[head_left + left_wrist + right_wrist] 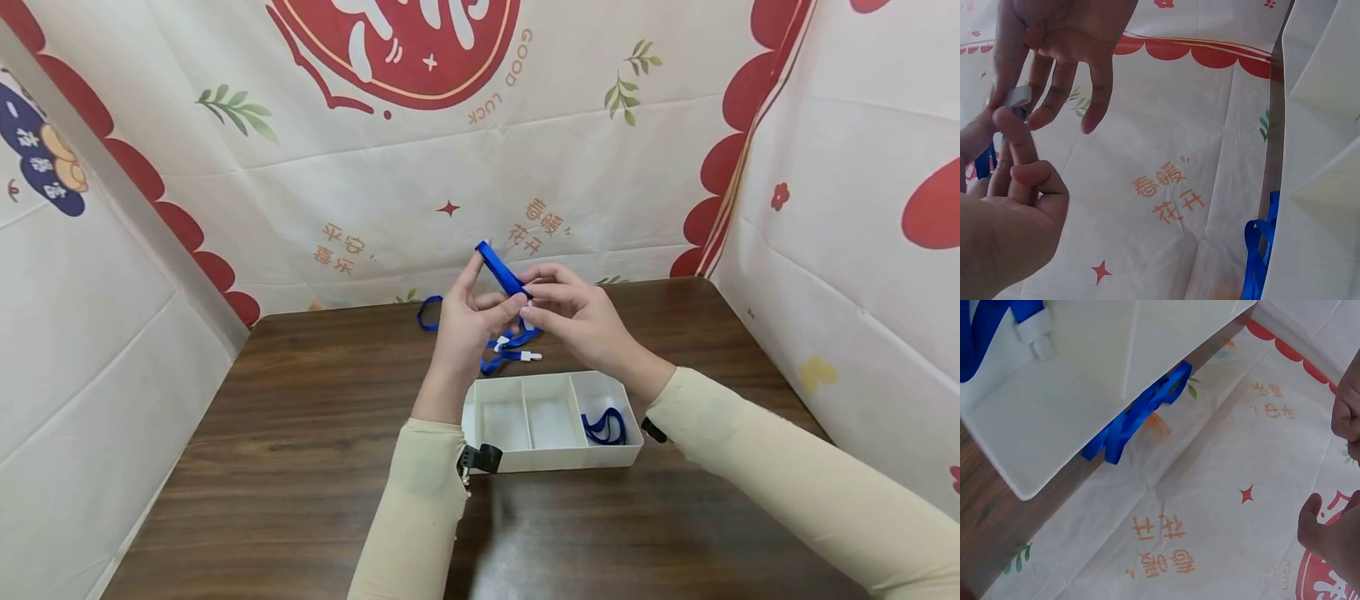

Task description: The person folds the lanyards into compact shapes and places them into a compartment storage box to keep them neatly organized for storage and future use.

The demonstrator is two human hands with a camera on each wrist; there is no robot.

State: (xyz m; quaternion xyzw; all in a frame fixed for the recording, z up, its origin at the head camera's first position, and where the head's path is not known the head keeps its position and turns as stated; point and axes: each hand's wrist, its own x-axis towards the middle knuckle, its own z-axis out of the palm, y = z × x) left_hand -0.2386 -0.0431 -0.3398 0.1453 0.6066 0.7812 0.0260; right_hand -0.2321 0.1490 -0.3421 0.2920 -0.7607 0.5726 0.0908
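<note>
A blue lanyard (501, 268) is stretched as a folded loop over the index finger of my left hand (467, 321), raised above the table's back part. The left thumb pinches its lower end. My right hand (585, 321) meets it there, thumb and fingertips on the same end. A white plastic fitting (1017, 97) shows between the fingers in the left wrist view. Below and behind the hands, more blue lanyards (517, 340) with white clips lie on the table, partly hidden by the left hand.
A white divided box (562, 458) stands in front of the loose lanyards, beneath the wrists. Its right compartment holds a coiled blue lanyard (606, 427). The dark wooden table (315, 433) is bounded by a printed cloth (420, 192) at the back and sides.
</note>
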